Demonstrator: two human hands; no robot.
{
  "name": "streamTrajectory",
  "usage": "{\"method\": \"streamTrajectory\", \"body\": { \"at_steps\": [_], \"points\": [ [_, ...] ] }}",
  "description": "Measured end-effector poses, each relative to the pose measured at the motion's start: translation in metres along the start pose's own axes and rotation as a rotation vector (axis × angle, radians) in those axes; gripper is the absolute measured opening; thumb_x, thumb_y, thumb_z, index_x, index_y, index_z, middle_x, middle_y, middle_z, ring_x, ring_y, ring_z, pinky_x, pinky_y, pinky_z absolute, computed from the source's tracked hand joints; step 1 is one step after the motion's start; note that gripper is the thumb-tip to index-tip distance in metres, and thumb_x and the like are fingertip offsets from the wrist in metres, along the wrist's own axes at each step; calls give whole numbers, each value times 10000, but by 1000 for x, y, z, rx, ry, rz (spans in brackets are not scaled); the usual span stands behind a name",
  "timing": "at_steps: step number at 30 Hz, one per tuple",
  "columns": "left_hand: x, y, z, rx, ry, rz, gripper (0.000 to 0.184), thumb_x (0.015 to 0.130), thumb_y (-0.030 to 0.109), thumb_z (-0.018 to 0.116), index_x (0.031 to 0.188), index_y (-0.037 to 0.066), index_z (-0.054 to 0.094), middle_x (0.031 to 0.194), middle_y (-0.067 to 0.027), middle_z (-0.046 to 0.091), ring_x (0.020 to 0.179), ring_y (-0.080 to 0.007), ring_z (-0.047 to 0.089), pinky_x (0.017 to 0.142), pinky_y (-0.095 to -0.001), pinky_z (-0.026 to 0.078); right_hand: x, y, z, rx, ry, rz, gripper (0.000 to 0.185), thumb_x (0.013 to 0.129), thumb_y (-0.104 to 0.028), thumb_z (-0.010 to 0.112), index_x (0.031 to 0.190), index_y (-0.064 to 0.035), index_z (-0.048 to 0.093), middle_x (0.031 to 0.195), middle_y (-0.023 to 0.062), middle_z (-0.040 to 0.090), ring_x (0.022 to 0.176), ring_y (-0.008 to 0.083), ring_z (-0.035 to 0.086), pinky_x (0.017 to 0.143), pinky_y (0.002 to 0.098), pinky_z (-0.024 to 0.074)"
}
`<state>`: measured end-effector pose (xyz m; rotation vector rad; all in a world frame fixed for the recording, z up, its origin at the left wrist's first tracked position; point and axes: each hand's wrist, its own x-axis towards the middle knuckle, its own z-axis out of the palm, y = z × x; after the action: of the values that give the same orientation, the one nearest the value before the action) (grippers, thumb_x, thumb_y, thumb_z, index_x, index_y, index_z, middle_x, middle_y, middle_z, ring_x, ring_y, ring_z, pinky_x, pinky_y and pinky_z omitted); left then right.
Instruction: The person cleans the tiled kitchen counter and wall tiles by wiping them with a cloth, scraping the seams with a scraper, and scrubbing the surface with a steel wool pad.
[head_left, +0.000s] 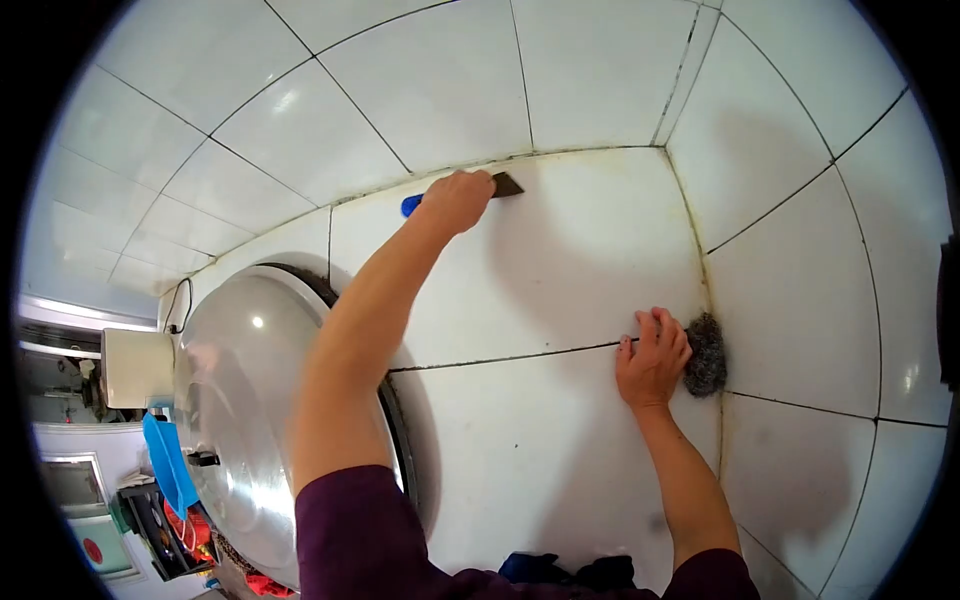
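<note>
Silvery lid (235, 360) covers pot (397, 425); left hand (462, 203) grips scraper (509, 185)

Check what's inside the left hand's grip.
The left hand holds a scraper: its blue handle end and dark blade show. The handle's middle is covered and can't be seen.

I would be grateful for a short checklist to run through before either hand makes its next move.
1. Scraper held in the left hand: ok, with the blade showing on one side and the blue handle end on the other.
2. Right hand away from the blade: ok, it is well apart, near the right wall.
3. Scouring pad enclosed by the right hand: not ok, it lies beside the hand, against the wall seam.
4. Wall seam free of stains: not ok, yellowish marks show.
5. Blade edge touching the tile: cannot tell.
6. Left forearm clear of the metal lid: cannot tell, they overlap in view.
</note>
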<state>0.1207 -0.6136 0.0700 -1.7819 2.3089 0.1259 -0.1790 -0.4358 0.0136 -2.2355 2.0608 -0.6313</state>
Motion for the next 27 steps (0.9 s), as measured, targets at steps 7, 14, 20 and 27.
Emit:
{"method": "streamTrajectory", "body": {
  "at_steps": [7, 14, 20, 27],
  "points": [
    [-17, -7, -14, 79, 17, 28, 336, 804, -37, 462, 1102, 101, 536, 1130, -67, 546, 960, -291, 574, 776, -405, 500, -1, 1, 1, 3, 1, -4, 427, 751, -201, 624, 1146, -107, 491, 1225, 117, 424, 1148, 313, 373, 944, 466, 277],
    [-17, -12, -17, 185, 28, 29, 504, 818, -22, 470, 1256, 228, 489, 1247, 2, 510, 931, -242, 597, 726, -379, 524, 2, -1, -2, -7, -12, -12, 429, 748, -201, 618, 1146, -105, 489, 1221, 117, 426, 1142, 314, 374, 939, 465, 280],
    [25, 29, -21, 223, 9, 76, 503, 821, -15, 469, 1250, 247, 491, 1252, 17, 503, 963, -240, 576, 744, -363, 516, 1, 1, -1, -7, -7, -15, 433, 743, -193, 612, 1148, -104, 485, 1220, 118, 427, 1143, 317, 373, 939, 461, 279],
    [-23, -44, -22, 307, -19, 23, 462, 804, -19, 509, 1188, 235, 551, 1242, 35, 522, 954, -222, 581, 770, -363, 513, 0, 2, 2, -10, 21, -45, 436, 752, -195, 611, 1156, -96, 480, 1226, 125, 426, 1136, 326, 377, 935, 475, 280]
  ]
}}
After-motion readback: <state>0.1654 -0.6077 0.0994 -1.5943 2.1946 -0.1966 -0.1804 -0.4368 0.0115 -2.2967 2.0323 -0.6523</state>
